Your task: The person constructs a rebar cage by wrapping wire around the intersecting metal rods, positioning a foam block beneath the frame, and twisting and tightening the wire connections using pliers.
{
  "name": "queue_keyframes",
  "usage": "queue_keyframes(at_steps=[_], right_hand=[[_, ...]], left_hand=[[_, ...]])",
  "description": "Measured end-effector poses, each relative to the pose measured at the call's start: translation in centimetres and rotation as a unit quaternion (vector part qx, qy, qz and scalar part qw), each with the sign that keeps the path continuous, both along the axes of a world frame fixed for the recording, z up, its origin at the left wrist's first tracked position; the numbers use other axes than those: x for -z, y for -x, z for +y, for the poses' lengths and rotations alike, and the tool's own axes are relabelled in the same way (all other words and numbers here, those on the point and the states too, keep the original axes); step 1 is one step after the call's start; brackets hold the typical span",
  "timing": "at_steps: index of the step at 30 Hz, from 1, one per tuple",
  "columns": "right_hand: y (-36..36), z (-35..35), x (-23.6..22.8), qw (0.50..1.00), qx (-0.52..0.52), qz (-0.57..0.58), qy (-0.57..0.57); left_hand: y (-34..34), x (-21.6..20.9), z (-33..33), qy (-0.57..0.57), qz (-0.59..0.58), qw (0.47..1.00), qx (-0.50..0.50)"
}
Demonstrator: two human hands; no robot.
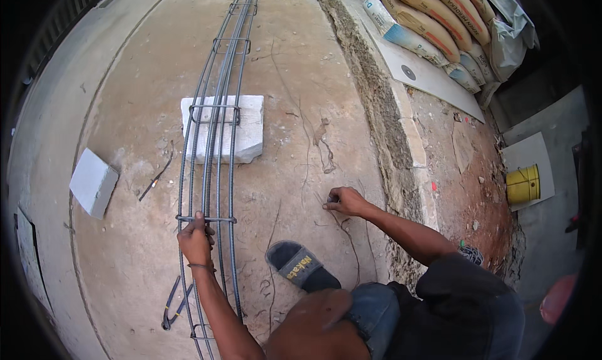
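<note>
A long rebar cage [219, 134], made of steel bars with square stirrups, runs away from me across the floor. My left hand [196, 241] is closed around one of its bars, the thumb beside a stirrup [216, 219]. To the right of the cage, my right hand [343, 201] is closed just above the floor near thin tie wires [351, 241]. Something small and dark shows at its fingertips, too small to name. Tying nippers [170, 307] with dark handles lie left of the cage, close to my left forearm.
A white block [251, 131] lies beneath the cage; another white block [94, 183] sits at the left. A rough concrete ledge [398, 131] borders the floor on the right. Beyond are stacked cement bags [433, 18] and a yellow bucket [523, 184]. My sandalled foot [295, 264] is beside the cage.
</note>
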State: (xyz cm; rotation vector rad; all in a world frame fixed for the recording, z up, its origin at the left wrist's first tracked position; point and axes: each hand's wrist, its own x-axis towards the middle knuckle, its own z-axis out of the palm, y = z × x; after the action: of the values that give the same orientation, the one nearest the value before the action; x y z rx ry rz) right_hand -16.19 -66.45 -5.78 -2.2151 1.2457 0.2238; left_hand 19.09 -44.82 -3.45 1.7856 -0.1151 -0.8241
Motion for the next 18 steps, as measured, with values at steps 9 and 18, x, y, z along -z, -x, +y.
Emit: queue_keyframes(at_steps=[9,18], right_hand=[[-1.3,1.7,3.3,0.994,-0.054,0.091,0.001],[-0.2,-4.7,-19.2,0.842,0.283,-0.460,0.009]], left_hand=[[-1.3,-0.4,3.7,-0.016,-0.191,0.981,0.003],[-2.0,-5.0,3.7,0.004,-0.256,0.966,-0.029]])
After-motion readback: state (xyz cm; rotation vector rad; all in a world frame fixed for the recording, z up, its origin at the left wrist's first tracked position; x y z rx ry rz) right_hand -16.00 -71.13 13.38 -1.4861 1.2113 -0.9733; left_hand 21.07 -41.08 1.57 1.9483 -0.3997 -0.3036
